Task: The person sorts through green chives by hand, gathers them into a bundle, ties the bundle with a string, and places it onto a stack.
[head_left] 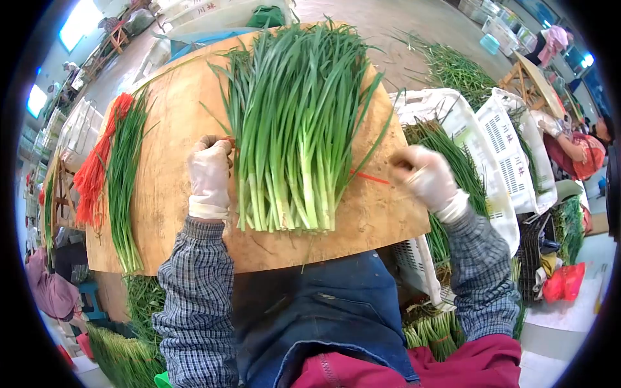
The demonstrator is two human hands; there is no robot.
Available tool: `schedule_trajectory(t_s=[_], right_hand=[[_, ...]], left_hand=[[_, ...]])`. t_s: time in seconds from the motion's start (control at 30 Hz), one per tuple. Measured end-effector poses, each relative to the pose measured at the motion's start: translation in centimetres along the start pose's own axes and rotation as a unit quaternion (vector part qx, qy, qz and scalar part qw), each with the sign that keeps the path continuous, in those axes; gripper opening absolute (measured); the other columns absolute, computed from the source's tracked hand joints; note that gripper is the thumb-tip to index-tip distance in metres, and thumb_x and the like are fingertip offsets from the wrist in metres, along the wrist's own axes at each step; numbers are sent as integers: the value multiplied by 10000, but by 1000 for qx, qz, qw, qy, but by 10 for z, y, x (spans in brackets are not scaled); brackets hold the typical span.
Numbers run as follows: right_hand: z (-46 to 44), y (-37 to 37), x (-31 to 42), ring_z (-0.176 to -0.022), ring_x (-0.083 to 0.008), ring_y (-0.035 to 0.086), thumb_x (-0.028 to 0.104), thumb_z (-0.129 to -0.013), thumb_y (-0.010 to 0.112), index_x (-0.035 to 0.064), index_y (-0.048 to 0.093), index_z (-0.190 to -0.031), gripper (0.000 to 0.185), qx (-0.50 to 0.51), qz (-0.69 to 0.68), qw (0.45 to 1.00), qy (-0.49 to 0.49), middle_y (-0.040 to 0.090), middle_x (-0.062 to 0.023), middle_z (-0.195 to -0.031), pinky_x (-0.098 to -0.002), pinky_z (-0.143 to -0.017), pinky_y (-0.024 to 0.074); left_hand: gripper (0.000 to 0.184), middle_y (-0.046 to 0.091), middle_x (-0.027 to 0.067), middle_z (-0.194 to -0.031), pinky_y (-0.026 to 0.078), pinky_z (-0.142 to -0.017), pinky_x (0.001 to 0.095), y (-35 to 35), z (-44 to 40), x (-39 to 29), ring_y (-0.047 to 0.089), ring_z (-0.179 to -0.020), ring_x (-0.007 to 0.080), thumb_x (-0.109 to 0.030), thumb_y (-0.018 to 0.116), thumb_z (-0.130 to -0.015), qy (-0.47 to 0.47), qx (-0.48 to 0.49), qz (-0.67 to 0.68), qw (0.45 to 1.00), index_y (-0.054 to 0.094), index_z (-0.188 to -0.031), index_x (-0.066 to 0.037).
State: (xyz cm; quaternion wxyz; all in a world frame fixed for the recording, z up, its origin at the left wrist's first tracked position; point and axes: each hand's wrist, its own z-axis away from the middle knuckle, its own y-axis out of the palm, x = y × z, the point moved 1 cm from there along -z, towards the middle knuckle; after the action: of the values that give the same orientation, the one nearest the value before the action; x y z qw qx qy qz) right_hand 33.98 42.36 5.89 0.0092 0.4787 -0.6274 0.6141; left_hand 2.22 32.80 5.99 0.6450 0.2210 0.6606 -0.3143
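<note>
A thick bunch of garlic chives (301, 129) lies on the wooden board in front of me, leaves pointing away and pale cut ends toward me. A red tie strip (372, 177) sticks out from the bunch's right side. On the left, my left hand (210, 168), in a whitish glove, is closed beside the bunch with a bit of red strip showing at its fingertips. My right hand (424, 178), also gloved, is over the board's right edge near the strip's end. Its fingers are smeared by motion, and whether it holds the strip is unclear.
On the board (174, 116), a bundle of red strips (107, 161) lies left beside a thin row of chives (126, 181). White crates (511, 152) with greens stand right. More chives (456, 71) lie on the floor. Another person's arm (566, 139) shows far right.
</note>
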Motion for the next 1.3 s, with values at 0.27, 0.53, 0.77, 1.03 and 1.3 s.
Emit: schedule_trajectory(t_s=[0.27,0.53,0.77,1.03,1.3], right_hand=[[-8,49,18,-709,-337,576,105,-677,582,35,584,-782,126,18,208,976,-69,571,-145,-720,-421,-609,457],[-20,31,17,-662,-157,599,130,-822,566,-26,611,-971,220,128,-441,850,260,637,-111,-821,-267,-613,479],[-17,45,12,-713,-165,613,50,-864,498,-58,577,-1078,253,96,-611,746,247,629,-113,-872,-254,-656,494],[-19,59,17,-614,-76,555,34,-796,619,-18,660,-959,176,-28,-465,856,225,649,-51,-756,-191,-546,429],[-20,72,12,-570,-66,517,31,-775,635,-31,659,-951,188,-110,-380,896,201,645,-49,-718,-200,-537,422]], left_hand=[[116,533,0,-620,320,-444,210,-3,3,-3,417,-480,59,-98,539,-800,-5,20,-19,1000,601,-815,-1],[103,580,26,-686,353,-440,203,-8,5,-5,454,-507,57,-54,537,-773,-23,45,-4,999,590,-834,9],[106,584,33,-685,370,-442,209,-12,5,-4,463,-510,65,-56,540,-776,-29,57,-6,998,589,-838,14],[110,566,25,-667,372,-447,206,-13,4,-1,474,-520,64,-70,545,-793,-27,65,-2,998,594,-841,15],[97,535,4,-653,382,-445,206,-15,3,3,474,-524,65,-76,553,-800,-27,47,6,998,594,-836,4]])
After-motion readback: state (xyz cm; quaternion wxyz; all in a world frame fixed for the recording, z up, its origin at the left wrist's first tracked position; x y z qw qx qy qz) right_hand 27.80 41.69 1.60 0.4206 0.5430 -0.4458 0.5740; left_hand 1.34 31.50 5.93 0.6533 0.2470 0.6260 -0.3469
